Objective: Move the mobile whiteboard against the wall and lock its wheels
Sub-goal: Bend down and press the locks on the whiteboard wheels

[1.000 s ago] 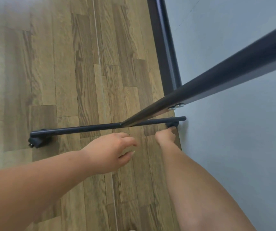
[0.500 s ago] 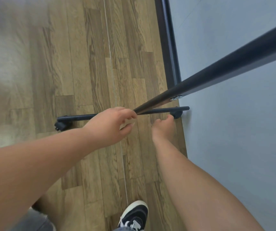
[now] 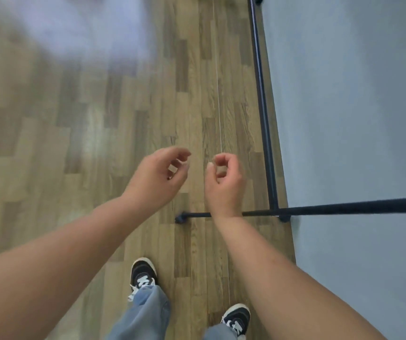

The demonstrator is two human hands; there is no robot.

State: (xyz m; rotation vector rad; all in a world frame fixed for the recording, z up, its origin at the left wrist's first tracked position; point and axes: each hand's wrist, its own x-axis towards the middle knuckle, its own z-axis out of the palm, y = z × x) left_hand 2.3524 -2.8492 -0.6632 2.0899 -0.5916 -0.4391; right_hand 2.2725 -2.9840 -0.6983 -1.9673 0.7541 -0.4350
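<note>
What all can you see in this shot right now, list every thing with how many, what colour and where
whiteboard base bar: one, black, lying across the floor in the lower middle, running toward the wall
caster at the bar's free end: one, black, on the floor left of the right wrist
caster by the wall: one, black, at the foot of the wall
long rail: one, black, running along the base of the wall toward the top
upright post: one, black, crossing the right edge
floor: wood-look planks, brown, left and centre
wall: grey-blue, right side
shoes: two, black and white, bottom centre
jeans: pale blue, bottom
left hand: empty, fingers loosely curled, centre
right hand: empty, fingers curled, centre
</note>
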